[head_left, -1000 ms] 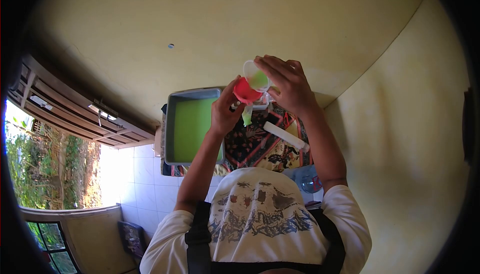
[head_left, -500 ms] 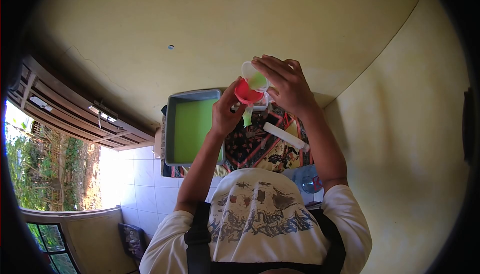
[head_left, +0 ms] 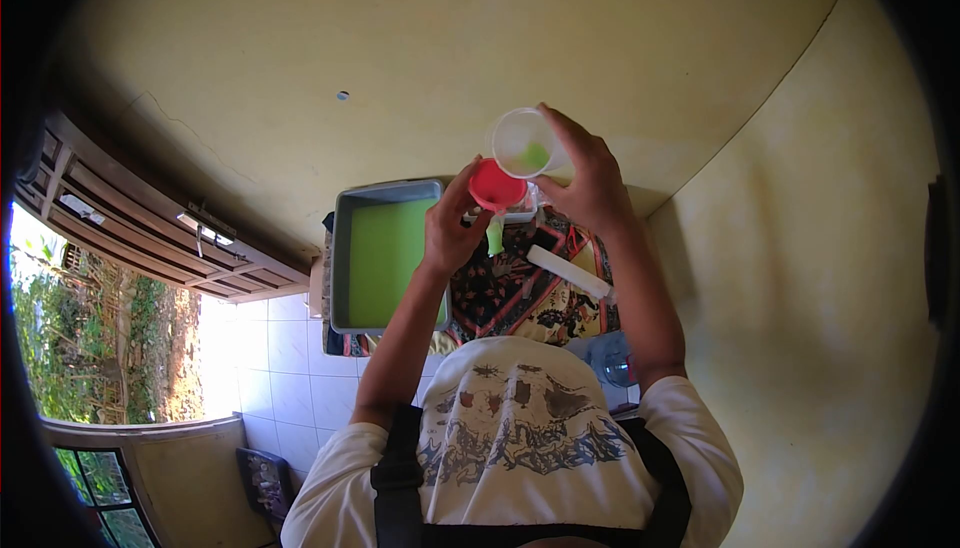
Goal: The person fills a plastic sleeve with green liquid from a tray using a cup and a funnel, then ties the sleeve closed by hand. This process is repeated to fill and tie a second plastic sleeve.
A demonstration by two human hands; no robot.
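Observation:
My left hand (head_left: pixel 450 226) grips a red funnel (head_left: pixel 497 185) by its rim, above a small plastic pouch of green liquid (head_left: pixel 494 236) that hangs under the funnel's spout. My right hand (head_left: pixel 588 176) holds a clear plastic cup (head_left: pixel 523 145) just above and right of the funnel. The cup's mouth faces me and only a little green liquid is left inside. The two hands are close together over a patterned cloth (head_left: pixel 505 293).
A grey rectangular tray (head_left: pixel 341 248) filled with green liquid lies left of the hands. A long white bar (head_left: pixel 572 272) rests on the cloth and a clear box (head_left: pixel 520 213) sits behind the funnel. A blue-tinted water bottle (head_left: pixel 612 356) stands near my right elbow. Yellow walls surround the spot.
My right hand has lifted the cup up and away from the funnel and turned its mouth towards me. Much less green liquid shows in the cup. My left hand has stayed put.

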